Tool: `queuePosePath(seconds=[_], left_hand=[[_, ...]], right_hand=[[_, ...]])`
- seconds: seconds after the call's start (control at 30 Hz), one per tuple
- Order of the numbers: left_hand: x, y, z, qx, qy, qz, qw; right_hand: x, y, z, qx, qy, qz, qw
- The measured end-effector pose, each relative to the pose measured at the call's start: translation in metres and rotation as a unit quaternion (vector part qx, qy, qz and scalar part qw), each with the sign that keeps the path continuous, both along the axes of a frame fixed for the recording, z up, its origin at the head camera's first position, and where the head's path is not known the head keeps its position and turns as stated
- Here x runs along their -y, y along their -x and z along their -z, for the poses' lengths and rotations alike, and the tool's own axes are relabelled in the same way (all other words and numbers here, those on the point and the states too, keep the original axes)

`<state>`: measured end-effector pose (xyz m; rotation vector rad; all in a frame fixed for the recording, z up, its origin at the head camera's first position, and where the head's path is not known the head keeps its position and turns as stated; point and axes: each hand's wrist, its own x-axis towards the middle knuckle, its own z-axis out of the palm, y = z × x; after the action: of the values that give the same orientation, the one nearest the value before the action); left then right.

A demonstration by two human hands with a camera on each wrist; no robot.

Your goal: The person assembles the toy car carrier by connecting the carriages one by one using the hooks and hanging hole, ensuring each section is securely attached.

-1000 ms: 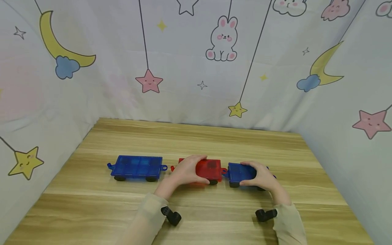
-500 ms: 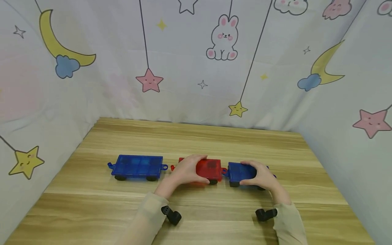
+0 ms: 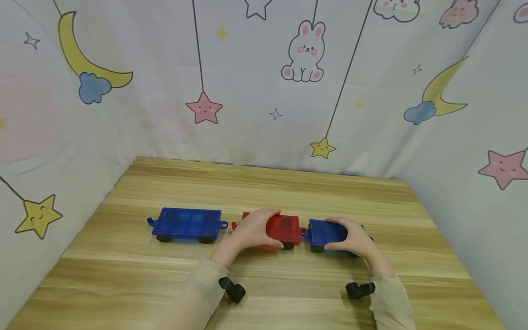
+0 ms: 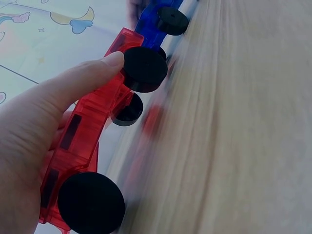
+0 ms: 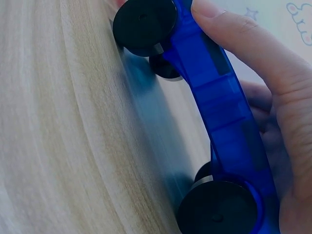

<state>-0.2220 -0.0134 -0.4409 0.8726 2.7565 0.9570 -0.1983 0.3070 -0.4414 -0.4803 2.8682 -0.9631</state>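
Note:
A translucent red toy train car [image 3: 284, 229] stands mid-table with my left hand [image 3: 255, 231] gripping it from above, thumb along the near side and fingers over the far side. To its right, my right hand [image 3: 355, 237] holds a translucent blue toy train car [image 3: 323, 233] the same way. The red car's ring overlaps the blue car's hook between them. In the left wrist view the thumb [image 4: 92, 75] presses beside a black wheel [image 4: 145, 69]. The right wrist view has the thumb [image 5: 243, 36] on the blue car's side wall [image 5: 214, 97].
Left of the red car, with a small gap, stands another blue toy train car [image 3: 187, 223], its ring facing the red car's hook. Beneath everything is a wood-grain table [image 3: 280, 284]. A white curtain [image 3: 247, 137] printed with stars and moons encloses the back and sides.

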Motion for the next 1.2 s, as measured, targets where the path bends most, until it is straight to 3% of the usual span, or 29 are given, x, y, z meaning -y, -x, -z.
queuePosePath(seconds=[0.67, 1.2], left_hand=[[0.0019, -0.0003, -0.0008, -0.017, 0.026, 0.001, 0.9995], [0.0021, -0.0004, -0.0050, -0.020, 0.069, 0.007, 0.9974]], right_hand=[[0.0030, 0.0030, -0.0007, -0.004, 0.010, -0.014, 1.000], [0.0067, 0.0026, -0.0068, -0.011, -0.034, -0.022, 0.999]])
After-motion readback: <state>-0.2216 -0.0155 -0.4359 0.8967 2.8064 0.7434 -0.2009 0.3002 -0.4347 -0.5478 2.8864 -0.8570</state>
